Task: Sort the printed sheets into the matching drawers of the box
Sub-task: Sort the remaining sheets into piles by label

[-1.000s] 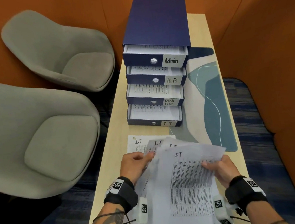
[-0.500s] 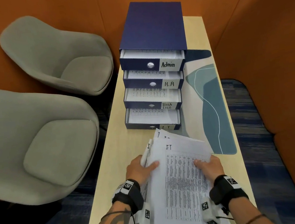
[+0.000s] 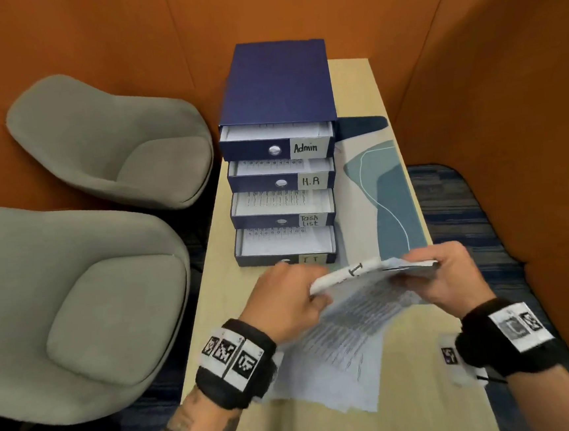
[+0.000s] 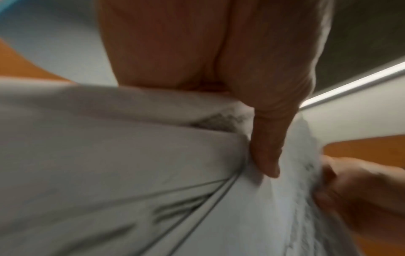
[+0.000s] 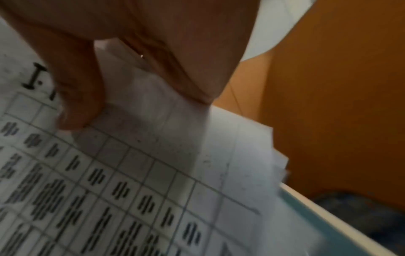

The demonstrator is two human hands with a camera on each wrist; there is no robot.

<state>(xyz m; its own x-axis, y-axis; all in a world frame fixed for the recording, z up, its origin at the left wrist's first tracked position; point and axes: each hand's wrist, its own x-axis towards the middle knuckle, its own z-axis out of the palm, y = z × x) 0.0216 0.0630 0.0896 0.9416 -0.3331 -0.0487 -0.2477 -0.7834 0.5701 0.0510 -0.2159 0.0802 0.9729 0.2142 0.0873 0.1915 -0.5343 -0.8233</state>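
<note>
Both hands' fingers clamped on curled, grid-printed "I.T" sheets (image 3: 360, 315), bottom edges drooping.

Handwritten labels on the dark blue box's four drawers (image 3: 279, 147) read "Admin", "H.R", "Task List" and "I.T"; the white printed sheets (image 5: 136, 173) are headed "I.T".

Even indoor light, head view sharp centrally with wide-angle bending at edges, both wrist views dim, motion-blurred, bright white ceiling light strip (image 4: 350, 83) glaring
</note>
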